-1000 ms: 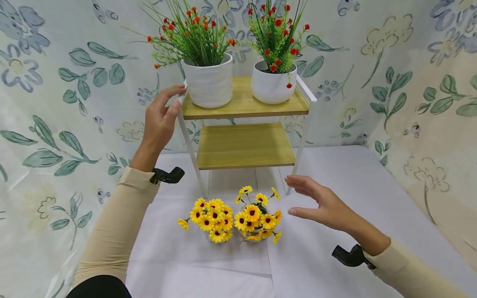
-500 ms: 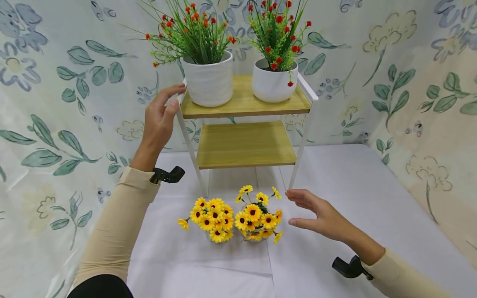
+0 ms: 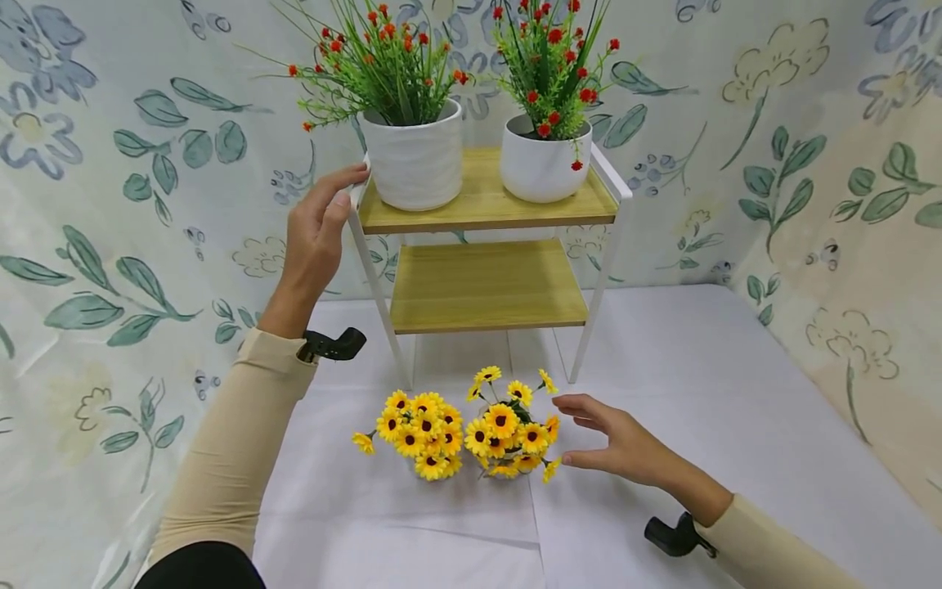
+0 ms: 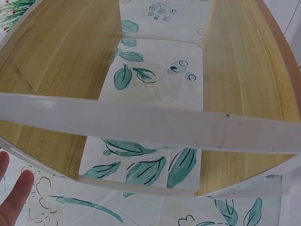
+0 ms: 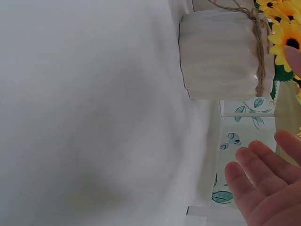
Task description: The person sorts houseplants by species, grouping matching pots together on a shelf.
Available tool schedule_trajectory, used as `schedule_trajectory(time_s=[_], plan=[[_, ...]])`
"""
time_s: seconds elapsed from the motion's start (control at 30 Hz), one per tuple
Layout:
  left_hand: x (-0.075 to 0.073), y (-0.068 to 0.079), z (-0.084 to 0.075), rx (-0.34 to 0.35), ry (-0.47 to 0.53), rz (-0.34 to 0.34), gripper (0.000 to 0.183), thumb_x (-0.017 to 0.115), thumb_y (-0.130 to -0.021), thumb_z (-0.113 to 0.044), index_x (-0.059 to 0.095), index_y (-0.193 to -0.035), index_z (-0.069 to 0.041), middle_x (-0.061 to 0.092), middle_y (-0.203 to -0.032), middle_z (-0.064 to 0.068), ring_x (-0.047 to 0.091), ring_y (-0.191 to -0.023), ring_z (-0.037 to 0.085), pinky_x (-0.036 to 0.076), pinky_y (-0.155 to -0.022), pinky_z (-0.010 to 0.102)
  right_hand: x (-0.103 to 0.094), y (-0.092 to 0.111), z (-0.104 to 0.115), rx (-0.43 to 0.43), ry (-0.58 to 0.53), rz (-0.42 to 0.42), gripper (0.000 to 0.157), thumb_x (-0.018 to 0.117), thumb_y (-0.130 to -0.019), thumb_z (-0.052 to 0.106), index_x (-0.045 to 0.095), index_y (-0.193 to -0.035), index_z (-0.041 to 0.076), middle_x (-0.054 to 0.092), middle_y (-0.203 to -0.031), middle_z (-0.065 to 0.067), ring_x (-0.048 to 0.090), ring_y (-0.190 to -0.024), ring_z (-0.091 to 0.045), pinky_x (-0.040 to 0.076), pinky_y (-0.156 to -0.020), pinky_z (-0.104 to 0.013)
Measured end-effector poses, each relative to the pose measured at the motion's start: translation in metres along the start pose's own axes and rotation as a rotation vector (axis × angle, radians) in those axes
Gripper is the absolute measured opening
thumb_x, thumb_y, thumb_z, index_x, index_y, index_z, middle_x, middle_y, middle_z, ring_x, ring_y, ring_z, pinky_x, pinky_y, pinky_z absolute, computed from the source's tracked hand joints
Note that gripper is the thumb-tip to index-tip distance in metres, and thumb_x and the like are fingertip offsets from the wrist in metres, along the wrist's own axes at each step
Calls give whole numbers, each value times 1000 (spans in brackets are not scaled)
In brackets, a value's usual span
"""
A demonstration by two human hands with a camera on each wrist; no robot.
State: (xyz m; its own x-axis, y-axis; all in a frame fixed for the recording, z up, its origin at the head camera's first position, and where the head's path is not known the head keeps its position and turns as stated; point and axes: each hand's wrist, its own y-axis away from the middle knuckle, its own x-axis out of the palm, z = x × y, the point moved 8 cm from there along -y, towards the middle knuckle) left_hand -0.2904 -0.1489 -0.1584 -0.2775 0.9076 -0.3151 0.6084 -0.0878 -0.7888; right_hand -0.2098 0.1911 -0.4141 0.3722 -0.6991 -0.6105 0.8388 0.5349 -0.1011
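In the head view, my left hand (image 3: 312,237) rests with straight fingertips at the left rail of a two-tier plant stand (image 3: 486,286) with wooden shelves and a white frame. The left wrist view shows its fingers (image 4: 18,197) beside the white frame. My right hand (image 3: 625,442) is held beside the right of two pots of yellow artificial daisies (image 3: 508,433), thumb and fingers spread apart and nothing between them. In the right wrist view that white pot (image 5: 221,56) has twine round it, and the right hand (image 5: 268,188) is close by. The left daisies (image 3: 419,433) stand alongside.
Two white pots of red-flowered plants, a taller ribbed one (image 3: 414,164) and a rounder one (image 3: 546,168), stand on the top shelf. A white cloth (image 3: 699,368) covers the table. Leaf-patterned fabric (image 3: 110,245) hangs behind and at the sides.
My right hand has moved down and then left, closer to the right daisy pot. The left hand has stayed at the stand's rail.
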Motion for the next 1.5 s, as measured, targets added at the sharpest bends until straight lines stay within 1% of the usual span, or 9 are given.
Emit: schedule_trajectory(time_s=[0.27,0.37,0.5,0.6,0.7,0.97,1.17,1.37,1.5], plan=[[-1,-4,36,20,9,-9,50,36,-95,-35,62,-126,-6,57,-136,4,44,-132,10,30,-110,28,14,-8,-9,-11,-19,57,63,75,-83,24,48,-137,8,51,-139,-13,50,-126,-30,43,-99,-49],[0,-2,25,4,21,-10,49,35,-95,-30,61,-125,-1,57,-136,10,44,-133,14,29,-111,28,20,-11,-11,-16,-14,74,63,75,-82,25,49,-137,7,52,-139,-11,50,-127,-30,43,-99,-49],[1,-1,22,-11,20,-11,49,35,-95,-27,60,-125,1,56,-136,12,44,-133,16,29,-111,29,28,-13,-15,-7,-31,86,67,77,-79,27,49,-138,13,51,-140,-6,49,-128,-30,42,-100,-51],[0,-2,37,5,8,-8,49,36,-96,-33,62,-126,-5,57,-136,4,44,-132,12,29,-111,29,34,-14,-17,4,-58,91,71,79,-77,29,47,-139,16,49,-142,-5,47,-129,-31,41,-101,-52],[0,-1,40,23,12,-11,49,36,-95,-35,62,-126,-7,58,-135,2,45,-132,11,30,-111,30,38,-15,-17,9,-69,91,76,80,-76,33,45,-141,15,47,-144,-7,45,-131,-31,39,-102,-54],[0,-2,38,44,26,-13,48,37,-95,-33,62,-126,-6,58,-135,3,45,-132,13,30,-111,30,44,-19,-17,31,-52,80,89,82,-73,35,37,-146,15,45,-145,-12,45,-131,-32,39,-102,-55],[0,-2,38,37,17,-16,48,36,-96,-32,61,-126,-5,58,-135,4,45,-132,12,30,-111,29,51,-25,-16,15,-109,111,85,83,-72,32,37,-143,19,46,-144,-7,46,-130,-27,34,-105,-57],[1,-1,14,24,27,-19,46,35,-95,-22,59,-124,5,56,-134,17,45,-132,20,29,-111,29,56,-32,-13,-41,-144,149,78,83,-73,28,38,-137,23,49,-139,3,48,-127,-17,36,-107,-48],[1,1,-1,3,40,-17,46,34,-95,-19,57,-123,9,54,-134,23,45,-133,24,29,-111,28,58,-33,-13,-56,-166,151,82,84,-73,25,36,-140,22,46,-142,2,45,-131,-19,34,-109,-40]])
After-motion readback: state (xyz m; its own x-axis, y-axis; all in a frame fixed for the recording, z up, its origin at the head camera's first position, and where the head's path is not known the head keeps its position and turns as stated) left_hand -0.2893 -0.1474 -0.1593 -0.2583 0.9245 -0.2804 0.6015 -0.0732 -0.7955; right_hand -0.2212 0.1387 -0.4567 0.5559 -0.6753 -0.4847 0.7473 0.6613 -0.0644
